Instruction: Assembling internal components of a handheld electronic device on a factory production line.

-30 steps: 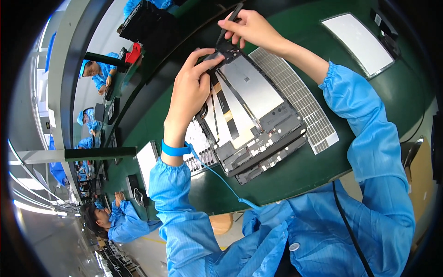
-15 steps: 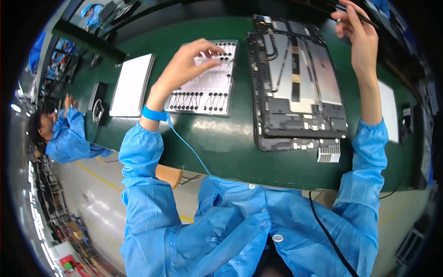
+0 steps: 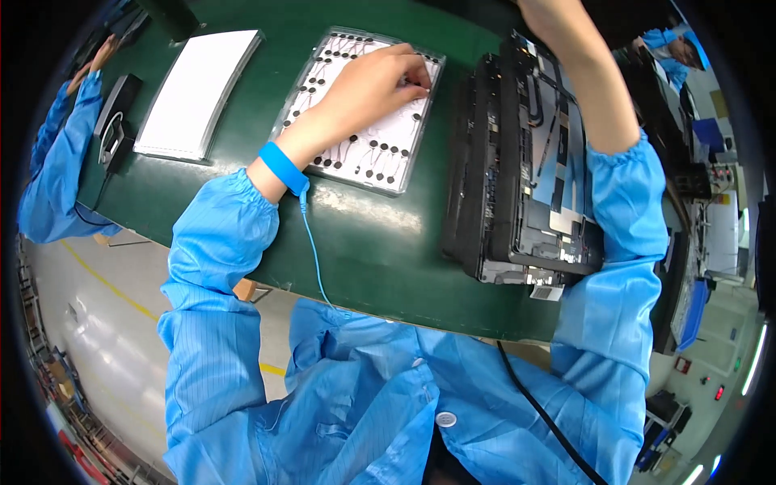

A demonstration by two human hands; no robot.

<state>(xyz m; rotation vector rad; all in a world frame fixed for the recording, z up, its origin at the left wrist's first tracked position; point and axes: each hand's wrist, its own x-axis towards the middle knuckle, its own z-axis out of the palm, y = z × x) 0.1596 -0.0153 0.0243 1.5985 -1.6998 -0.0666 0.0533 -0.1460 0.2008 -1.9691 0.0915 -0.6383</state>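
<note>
Reaching into the clear parts tray point(image 3: 356, 179), left hand point(image 3: 373, 87) has its fingers curled in and thumb close to the fingertips, over the far right part of the tray; can't tell if anything is pinched there. Tray lies flat on the green table point(image 3: 364, 267), left of the laptop chassis stack point(image 3: 505, 202) and apart from it. Tray's long axis runs away from the person, far end leaning right. Small black round parts point(image 3: 384, 149) with thin leads sit in it, rows at the near and far ends. Chassis stack also runs lengthwise away from the person, near edge toward the table front, top unit's insides exposed. Right hand point(image 3: 554, 12) is cut off by the top edge, fingers out of frame, so grip can't be told; its forearm passes over the stack's right side. Vs 0.5 s ago: left thumb and fingers were spread apart, now they're drawn together and farther right on the tray. Right hand was fully visible beside the stack with a dark tool. View has swung too, so the stack shows more of its left side.
</note>
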